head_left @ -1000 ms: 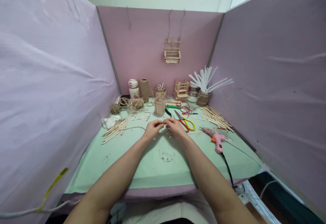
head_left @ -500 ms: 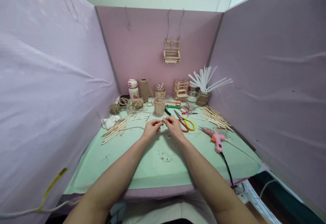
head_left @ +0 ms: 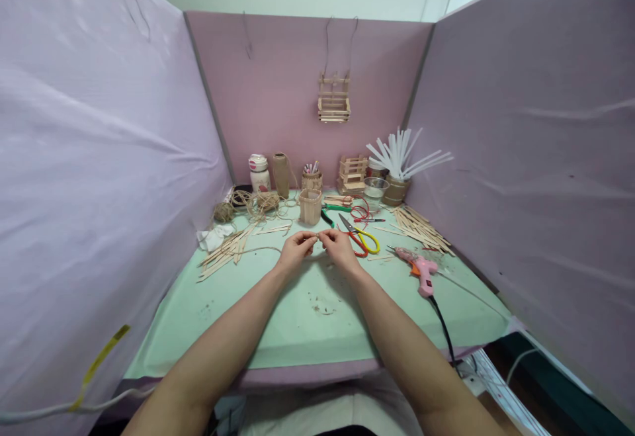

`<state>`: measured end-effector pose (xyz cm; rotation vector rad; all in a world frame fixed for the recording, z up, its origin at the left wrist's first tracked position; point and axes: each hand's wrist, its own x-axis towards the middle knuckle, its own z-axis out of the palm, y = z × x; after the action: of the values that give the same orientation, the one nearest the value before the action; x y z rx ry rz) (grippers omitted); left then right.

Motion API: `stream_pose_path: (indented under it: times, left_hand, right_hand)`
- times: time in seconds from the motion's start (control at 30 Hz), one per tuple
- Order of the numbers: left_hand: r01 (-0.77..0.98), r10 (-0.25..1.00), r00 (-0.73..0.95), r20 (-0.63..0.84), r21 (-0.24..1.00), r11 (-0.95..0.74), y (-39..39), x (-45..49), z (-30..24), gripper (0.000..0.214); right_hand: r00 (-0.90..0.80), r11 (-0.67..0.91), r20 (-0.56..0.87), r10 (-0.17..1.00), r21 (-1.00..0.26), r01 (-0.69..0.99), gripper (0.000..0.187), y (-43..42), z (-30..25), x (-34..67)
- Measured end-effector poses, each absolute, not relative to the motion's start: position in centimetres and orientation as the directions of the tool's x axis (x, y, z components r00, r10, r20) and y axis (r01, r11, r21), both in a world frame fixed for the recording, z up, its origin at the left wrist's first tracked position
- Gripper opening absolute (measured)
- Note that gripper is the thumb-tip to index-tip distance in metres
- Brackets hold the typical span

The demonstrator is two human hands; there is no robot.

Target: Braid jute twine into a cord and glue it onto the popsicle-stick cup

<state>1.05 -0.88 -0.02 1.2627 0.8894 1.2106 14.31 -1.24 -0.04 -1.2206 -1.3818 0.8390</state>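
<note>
My left hand (head_left: 296, 251) and my right hand (head_left: 338, 249) meet over the middle of the table, each with thumb and fingertips pinched together. Between them is the end of a jute twine (head_left: 262, 249), whose tail runs out to the left of my left hand. The fingers cover most of the pinched part. Just behind the hands stands a small cup made of wooden sticks (head_left: 310, 208). Scissors (head_left: 364, 240) with red and yellow handles lie close to the right hand, and green-handled pliers (head_left: 328, 214) lie behind them.
A pink glue gun (head_left: 421, 270) with a black cord lies at the right. Wooden sticks are spread at left (head_left: 225, 255) and right (head_left: 421, 229). Tangled twine (head_left: 248, 204), a clear bowl (head_left: 376, 188) and a pot of white glue sticks (head_left: 397, 191) line the back.
The pinched fingertips have shifted very slightly, with the right hand a touch farther right. Everything else on the table stays where it was.
</note>
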Motion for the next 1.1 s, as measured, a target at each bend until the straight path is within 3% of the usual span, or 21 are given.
stream_pose_path:
  times: [0.13, 0.27, 0.37, 0.5, 0.8, 1.0, 1.1]
  left_hand:
    - [-0.177, 0.975, 0.181, 0.132, 0.979, -0.100, -0.7, 1.1, -0.2, 0.031]
    - [-0.140, 0.990, 0.041, 0.136, 0.982, -0.130, -0.1, 0.9, -0.4, 0.029]
    - [-0.082, 0.987, -0.003, 0.160, 0.984, -0.159, 0.0, 0.7, -0.5, 0.026]
    - [-0.041, 0.974, -0.012, 0.226, 0.973, -0.227, -0.3, 0.8, -0.4, 0.022]
    - [0.070, 0.939, 0.027, 0.342, 0.937, -0.343, -0.7, 0.9, -0.3, 0.018]
    - [0.030, 0.970, 0.042, 0.240, 0.970, -0.241, -1.1, 1.1, 0.1, 0.024]
    - [-0.097, 0.989, 0.045, 0.144, 0.985, -0.140, -1.0, 1.3, 0.1, 0.022]
  right_hand:
    - [0.081, 0.257, 0.280, 0.957, -0.942, 0.217, 0.021, -1.4, 0.1, 14.3]
    - [0.216, 0.401, 0.488, 0.846, -0.849, 0.345, 0.013, -1.8, 0.6, 14.2]
    - [0.184, 0.482, 0.587, 0.789, -0.776, 0.407, 0.012, -2.4, 1.1, 14.0]
    - [0.106, 0.499, 0.587, 0.802, -0.758, 0.421, 0.014, -2.7, 1.0, 13.6]
    - [0.126, 0.427, 0.505, 0.854, -0.817, 0.387, 0.017, -1.7, 0.1, 13.9]
    - [0.116, 0.445, 0.536, 0.836, -0.786, 0.428, 0.013, -1.8, 0.3, 13.8]
    - [0.090, 0.467, 0.554, 0.828, -0.769, 0.437, 0.012, -2.0, 0.3, 13.6]
